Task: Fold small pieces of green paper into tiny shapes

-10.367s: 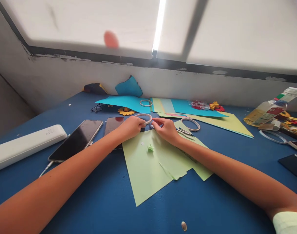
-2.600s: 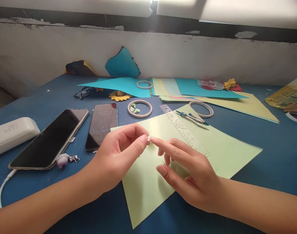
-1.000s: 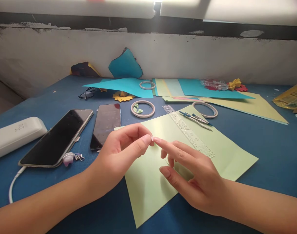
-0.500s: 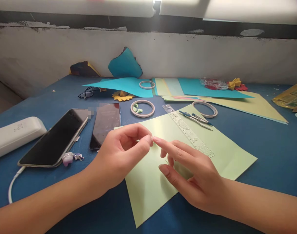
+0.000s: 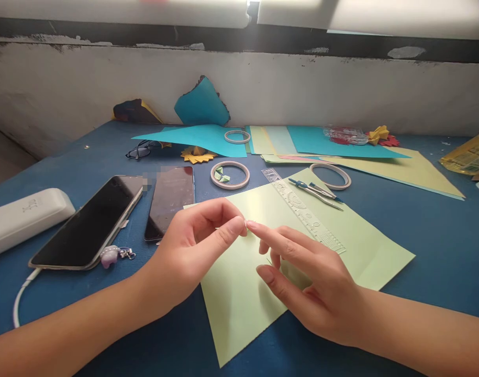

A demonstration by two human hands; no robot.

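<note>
My left hand is closed in a pinch over the light green paper sheet. Something tiny and pale shows at the thumb and index tips, too small to name. The index fingertip of my right hand meets those tips; its thumb stands apart and the fingers are loosely bent, with nothing visibly held. Beneath that hand, its palm side is partly hidden. A clear plastic ruler and a compass lie on the green sheet beyond the right hand.
Two phones and a white device with a cable lie left, beside a small charm. Tape rolls, one around folded green pieces, sit ahead. Blue sheets, glasses and a yellow paper flower are farther back.
My left thumb and fingers have shifted very slightly at the pinch. My right hand and the things on the table look the same.
</note>
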